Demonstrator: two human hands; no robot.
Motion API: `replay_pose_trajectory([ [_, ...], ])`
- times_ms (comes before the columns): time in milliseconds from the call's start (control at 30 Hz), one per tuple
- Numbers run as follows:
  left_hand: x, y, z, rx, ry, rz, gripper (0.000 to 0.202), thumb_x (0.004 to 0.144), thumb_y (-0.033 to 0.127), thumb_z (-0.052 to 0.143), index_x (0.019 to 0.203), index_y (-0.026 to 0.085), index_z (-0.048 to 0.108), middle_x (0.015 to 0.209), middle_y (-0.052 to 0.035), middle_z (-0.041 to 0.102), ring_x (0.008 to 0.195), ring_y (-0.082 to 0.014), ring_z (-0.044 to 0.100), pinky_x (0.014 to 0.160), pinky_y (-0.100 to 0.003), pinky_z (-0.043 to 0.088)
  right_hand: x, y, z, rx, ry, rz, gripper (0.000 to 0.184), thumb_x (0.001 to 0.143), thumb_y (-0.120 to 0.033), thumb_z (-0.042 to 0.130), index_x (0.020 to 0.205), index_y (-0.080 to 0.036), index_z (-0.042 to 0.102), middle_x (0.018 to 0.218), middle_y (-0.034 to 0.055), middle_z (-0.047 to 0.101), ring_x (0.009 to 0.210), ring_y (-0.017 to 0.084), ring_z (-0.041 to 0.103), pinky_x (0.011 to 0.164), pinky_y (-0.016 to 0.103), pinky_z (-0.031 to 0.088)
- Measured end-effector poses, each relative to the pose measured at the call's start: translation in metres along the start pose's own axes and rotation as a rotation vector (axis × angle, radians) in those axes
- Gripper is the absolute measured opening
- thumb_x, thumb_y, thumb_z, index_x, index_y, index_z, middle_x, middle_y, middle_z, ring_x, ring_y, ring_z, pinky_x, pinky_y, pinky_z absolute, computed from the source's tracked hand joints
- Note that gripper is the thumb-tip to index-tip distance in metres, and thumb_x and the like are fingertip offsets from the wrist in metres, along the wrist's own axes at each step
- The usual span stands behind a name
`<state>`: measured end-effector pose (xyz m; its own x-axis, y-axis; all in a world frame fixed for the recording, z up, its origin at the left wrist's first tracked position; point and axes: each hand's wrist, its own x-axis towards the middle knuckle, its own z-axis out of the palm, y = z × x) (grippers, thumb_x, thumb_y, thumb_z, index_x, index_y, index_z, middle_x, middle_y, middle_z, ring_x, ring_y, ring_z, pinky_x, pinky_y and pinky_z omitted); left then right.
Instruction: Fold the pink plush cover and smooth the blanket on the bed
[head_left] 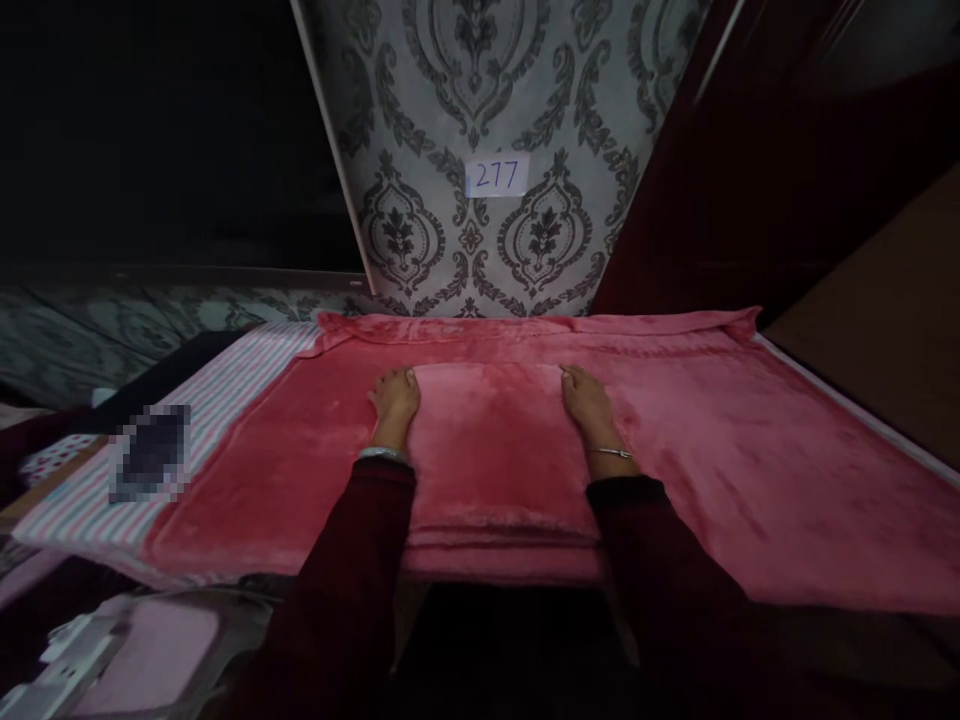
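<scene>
A folded pink-red plush cloth (pixel 502 450) lies in the middle, its layers showing at the near edge. My left hand (pixel 396 397) is at its far left corner, thumb against the cloth's edge and fingers curled beside it. At the far right corner, my right hand (pixel 586 397) has its fingers closed on the edge. Both hands appear to pinch the corners, though the fingertips are partly hidden. Beneath the folded piece spreads a larger plush cloth (pixel 750 450) of the same colour, its far edge turned up in a rumpled strip.
A striped cloth (pixel 247 375) covers the table's left side, with a dark blurred-out object (pixel 154 450) on it. Behind are a large black screen (pixel 165 140), patterned wallpaper (pixel 540 235) with a paper marked 277 (pixel 497 175), and a dark red panel (pixel 750 180). A pink item (pixel 157 650) sits lower left.
</scene>
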<state>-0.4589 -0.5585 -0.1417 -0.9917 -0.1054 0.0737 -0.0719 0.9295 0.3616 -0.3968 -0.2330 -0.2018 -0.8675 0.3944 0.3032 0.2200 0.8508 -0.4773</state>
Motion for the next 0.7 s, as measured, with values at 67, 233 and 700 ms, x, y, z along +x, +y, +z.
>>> replay_pose_trajectory([
  [67, 0.001, -0.001, 0.000, -0.021, 0.003, -0.008, 0.053, 0.105, 0.032, 0.029, 0.144, 0.021, 0.063, 0.151, -0.0166, 0.060, 0.139, -0.0394, 0.051, 0.112, -0.061, 0.043, -0.001, -0.001, 0.000, 0.026, 0.027, 0.003, 0.054, 0.102, -0.025, 0.030, 0.138, -0.012, 0.069, 0.146, 0.0148, 0.064, 0.138, 0.026, 0.056, 0.118, 0.041, 0.041],
  [233, 0.007, -0.006, 0.002, -0.094, 0.016, -0.040, 0.054, 0.105, 0.032, 0.029, 0.144, 0.019, 0.064, 0.151, -0.0167, 0.060, 0.140, -0.0391, 0.051, 0.114, -0.061, 0.042, -0.002, -0.006, -0.002, 0.051, 0.039, 0.045, 0.053, 0.102, -0.024, 0.031, 0.137, -0.012, 0.070, 0.146, 0.0140, 0.065, 0.135, 0.026, 0.058, 0.118, 0.042, 0.043],
  [700, 0.005, 0.006, -0.008, 0.012, 0.146, -0.010, 0.052, 0.101, 0.026, 0.035, 0.142, 0.009, 0.063, 0.158, -0.0274, 0.048, 0.150, -0.0429, 0.041, 0.116, -0.067, 0.039, -0.011, -0.027, -0.016, -0.076, -0.017, 0.148, 0.051, 0.106, -0.029, 0.032, 0.144, -0.022, 0.066, 0.153, 0.0096, 0.059, 0.125, 0.030, 0.062, 0.105, 0.044, 0.049],
])
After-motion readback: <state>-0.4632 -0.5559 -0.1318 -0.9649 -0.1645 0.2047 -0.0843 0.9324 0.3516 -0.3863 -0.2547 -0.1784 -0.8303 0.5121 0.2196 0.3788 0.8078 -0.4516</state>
